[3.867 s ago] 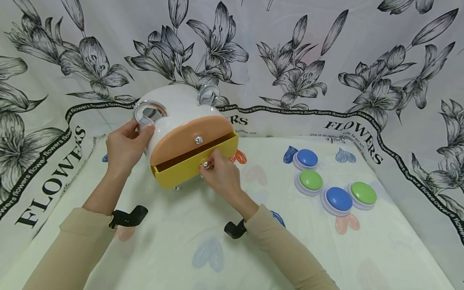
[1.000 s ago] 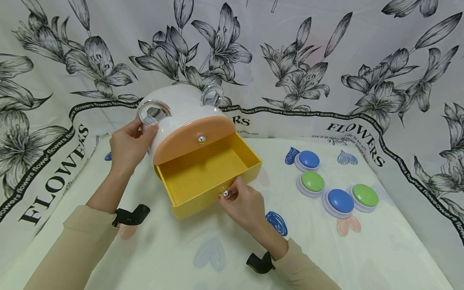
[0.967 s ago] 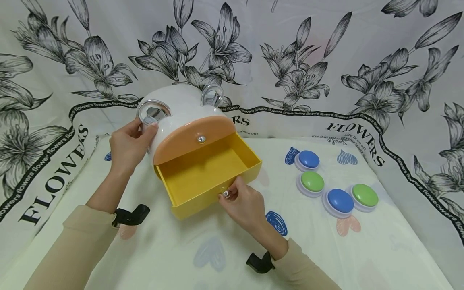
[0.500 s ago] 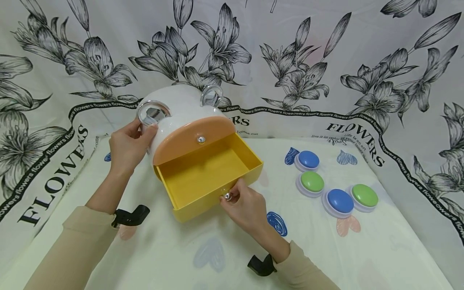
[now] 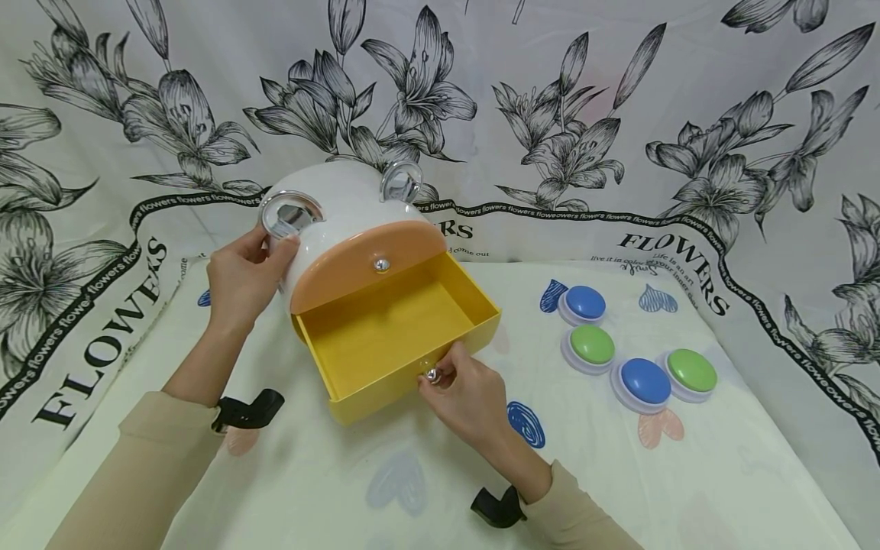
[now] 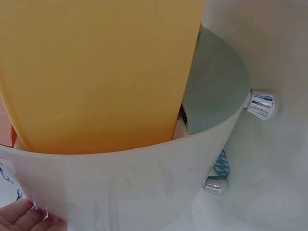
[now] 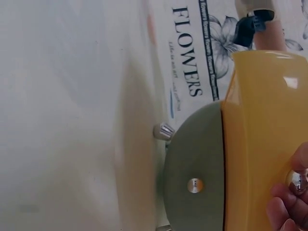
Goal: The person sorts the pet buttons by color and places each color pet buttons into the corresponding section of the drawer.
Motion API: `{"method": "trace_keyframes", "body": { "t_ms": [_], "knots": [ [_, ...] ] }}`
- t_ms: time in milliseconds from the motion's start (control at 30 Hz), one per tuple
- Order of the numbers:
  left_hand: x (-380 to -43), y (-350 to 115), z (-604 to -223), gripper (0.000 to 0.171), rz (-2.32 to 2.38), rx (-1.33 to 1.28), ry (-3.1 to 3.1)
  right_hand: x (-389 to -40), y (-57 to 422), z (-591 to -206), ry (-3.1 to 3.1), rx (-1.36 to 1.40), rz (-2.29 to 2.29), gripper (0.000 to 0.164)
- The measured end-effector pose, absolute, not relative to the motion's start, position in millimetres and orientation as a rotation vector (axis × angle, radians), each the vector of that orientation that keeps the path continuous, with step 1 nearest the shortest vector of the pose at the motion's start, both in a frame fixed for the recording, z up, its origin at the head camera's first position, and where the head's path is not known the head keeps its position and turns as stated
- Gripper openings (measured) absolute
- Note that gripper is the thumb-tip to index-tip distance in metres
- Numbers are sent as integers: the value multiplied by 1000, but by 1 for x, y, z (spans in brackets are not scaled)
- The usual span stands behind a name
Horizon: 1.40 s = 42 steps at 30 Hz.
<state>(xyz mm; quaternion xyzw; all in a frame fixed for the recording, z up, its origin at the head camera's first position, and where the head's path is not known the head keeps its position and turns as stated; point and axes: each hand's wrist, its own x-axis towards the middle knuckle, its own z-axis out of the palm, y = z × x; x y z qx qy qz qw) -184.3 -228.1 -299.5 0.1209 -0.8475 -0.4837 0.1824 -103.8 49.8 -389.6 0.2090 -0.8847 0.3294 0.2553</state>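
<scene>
A white rounded drawer cabinet (image 5: 337, 191) stands on the cloth, with a domed orange drawer front (image 5: 344, 267) at its top. Below that, the yellow drawer (image 5: 385, 328) is pulled far out, its inside bare. My right hand (image 5: 470, 393) pinches the silver knob (image 5: 433, 375) on the yellow front. At the cabinet's left side, my left hand (image 5: 241, 279) grips the body just under a round silver piece (image 5: 292, 215). In the right wrist view, a closed green drawer front (image 7: 197, 159) shows beneath the yellow drawer. The cabinet's back is hidden.
Several push buttons, blue (image 5: 645, 380) and green (image 5: 593, 344), lie on white bases to the right. A flower-printed cloth (image 5: 550, 137) hangs behind. The table cloth (image 5: 330, 489) bears printed hearts. Short silver feet (image 6: 262, 103) hold up the cabinet.
The yellow drawer has come from slightly ajar to far out, drawn toward me by my right hand on its knob. In the last second it moved only a little. My left hand kept its grip.
</scene>
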Motion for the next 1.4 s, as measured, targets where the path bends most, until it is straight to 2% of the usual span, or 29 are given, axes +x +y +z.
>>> {"method": "trace_keyframes", "body": {
  "t_ms": [567,900,1233,1400],
  "knots": [
    [-184,-228,-300,58,-1390,341,-2365,-99,55,-388,-2435,638,966,31],
    [-185,-227,-300,57,-1397,337,-2358,-103,79,-385,-2345,718,1027,23],
    [-185,-226,-300,58,-1401,345,-2363,-116,119,-388,-2332,573,1036,28],
    [-185,-227,-299,58,-1413,360,-2371,-122,141,-390,-2357,457,1002,35]
  ]
}}
